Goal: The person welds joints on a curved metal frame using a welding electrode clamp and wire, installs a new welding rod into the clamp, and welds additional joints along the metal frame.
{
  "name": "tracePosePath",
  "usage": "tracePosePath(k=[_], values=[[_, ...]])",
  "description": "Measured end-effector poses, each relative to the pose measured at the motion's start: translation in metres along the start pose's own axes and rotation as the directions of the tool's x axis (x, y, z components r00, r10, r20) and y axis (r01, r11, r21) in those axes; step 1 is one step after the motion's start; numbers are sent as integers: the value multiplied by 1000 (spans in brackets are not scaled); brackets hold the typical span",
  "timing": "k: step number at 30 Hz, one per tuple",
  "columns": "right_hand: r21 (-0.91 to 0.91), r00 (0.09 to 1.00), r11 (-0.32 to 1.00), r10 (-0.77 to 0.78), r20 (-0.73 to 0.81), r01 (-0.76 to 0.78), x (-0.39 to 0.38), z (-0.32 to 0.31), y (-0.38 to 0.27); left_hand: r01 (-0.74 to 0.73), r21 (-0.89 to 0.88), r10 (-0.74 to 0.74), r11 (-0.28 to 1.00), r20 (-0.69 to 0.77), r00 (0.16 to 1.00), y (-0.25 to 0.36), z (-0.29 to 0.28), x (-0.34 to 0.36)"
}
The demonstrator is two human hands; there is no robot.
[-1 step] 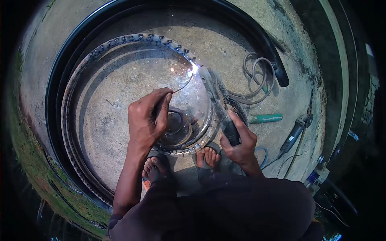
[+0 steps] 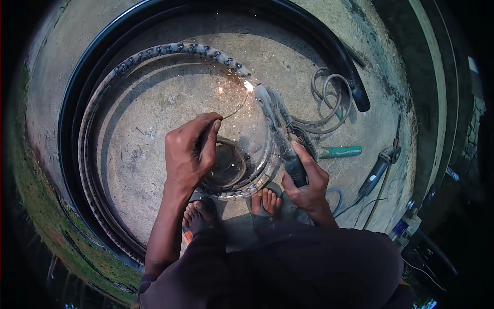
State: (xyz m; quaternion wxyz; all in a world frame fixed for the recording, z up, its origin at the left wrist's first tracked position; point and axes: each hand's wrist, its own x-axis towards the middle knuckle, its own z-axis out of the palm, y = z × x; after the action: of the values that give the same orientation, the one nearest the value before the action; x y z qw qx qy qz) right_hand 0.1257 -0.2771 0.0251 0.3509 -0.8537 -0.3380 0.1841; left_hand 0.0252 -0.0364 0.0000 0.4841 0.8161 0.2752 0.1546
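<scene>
My left hand [image 2: 190, 149] is closed, pinching a thin curved wire rod [image 2: 236, 109] between thumb and fingers. The rod's far end reaches a bright orange-white glow [image 2: 249, 85] with sparks falling round it. That glow sits at the end of a curved metal band [image 2: 164, 50], which carries a row of dark weld-like lumps. In my right hand [image 2: 311, 188] is the dark handle of a welding electrode holder [image 2: 280, 131], fingers wrapped round it. Its worn grey jaws end just right of the glow; whether they touch the band I cannot tell.
A large black curved tube [image 2: 72, 103] arches round the band. Right of the holder lie a looped grey cable [image 2: 339, 85], a green cylindrical piece [image 2: 340, 151] and an angle grinder [image 2: 378, 170]. My feet [image 2: 266, 201] stand on the concrete close to a small coil [image 2: 239, 154].
The blue-white flare has shrunk to a smaller orange-white glow, and more orange sparks scatter below it. Both hands stay almost where they were.
</scene>
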Motion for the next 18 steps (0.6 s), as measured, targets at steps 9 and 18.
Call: tracePosePath(k=[9, 18], values=[[-19, 995, 997, -74, -71, 73, -6, -3, 5, 44, 10, -43, 999, -31, 999, 14, -7, -2], [116, 997, 993, -3, -72, 12, -9, -4, 12, 59, -21, -59, 998, -18, 998, 18, -2, 2]])
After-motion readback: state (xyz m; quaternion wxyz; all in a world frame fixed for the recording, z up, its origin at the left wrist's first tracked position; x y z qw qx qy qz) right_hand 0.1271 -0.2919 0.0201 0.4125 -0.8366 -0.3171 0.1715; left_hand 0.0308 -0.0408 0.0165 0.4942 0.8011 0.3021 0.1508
